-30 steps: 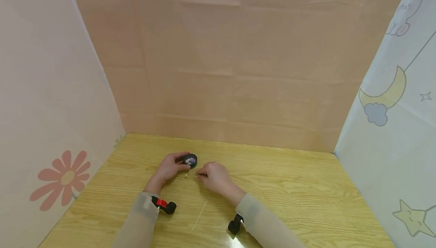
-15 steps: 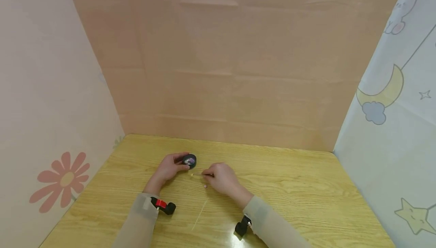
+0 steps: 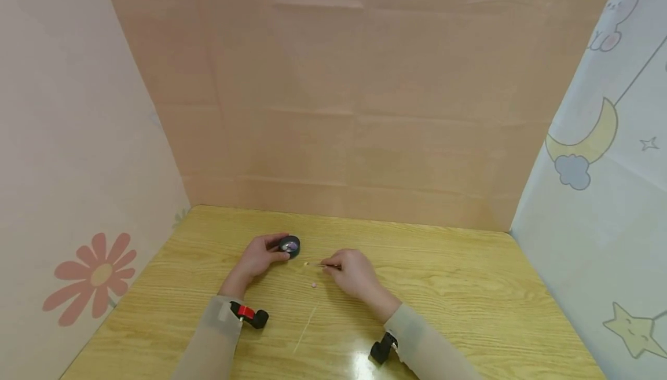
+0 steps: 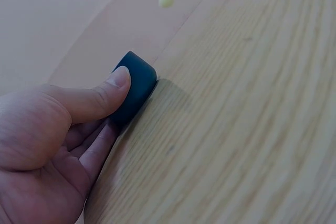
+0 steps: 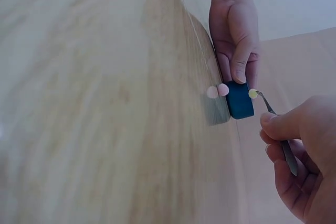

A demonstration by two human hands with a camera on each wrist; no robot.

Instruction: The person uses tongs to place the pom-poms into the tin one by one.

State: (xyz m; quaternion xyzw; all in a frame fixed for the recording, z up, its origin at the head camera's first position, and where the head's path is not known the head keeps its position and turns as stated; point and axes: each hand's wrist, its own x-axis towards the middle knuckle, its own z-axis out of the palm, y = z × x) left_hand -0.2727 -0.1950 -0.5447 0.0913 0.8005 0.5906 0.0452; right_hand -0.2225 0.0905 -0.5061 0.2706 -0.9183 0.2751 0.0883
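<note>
My left hand [image 3: 259, 257] grips a small round dark-teal container [image 3: 289, 246] by its side, thumb in front and fingers behind. It stands on the wooden table, and something pale and purple shows inside it. To its right, my right hand [image 3: 355, 274] pinches a pair of metal tweezers [image 5: 289, 158] with a bent tip. Held at that tip is a small pale-yellow ball [image 5: 253, 93], raised above the table in the left wrist view [image 4: 166, 0]. A pink ball [image 3: 314, 285] lies on the table nearer to me, between the two hands.
The wood-grain table [image 3: 443, 287] reaches back to a plain peach backdrop [image 3: 354, 96]. Printed cloth panels close off the left side [image 3: 68, 136] and the right side [image 3: 625, 212]. A thin pale line [image 3: 304, 329] and a bright glare show on the tabletop near me.
My right hand has drawn the tweezers rightward, away from the container, with the yellow ball at the tip. The pink ball has come out from behind that hand. My left hand stays put.
</note>
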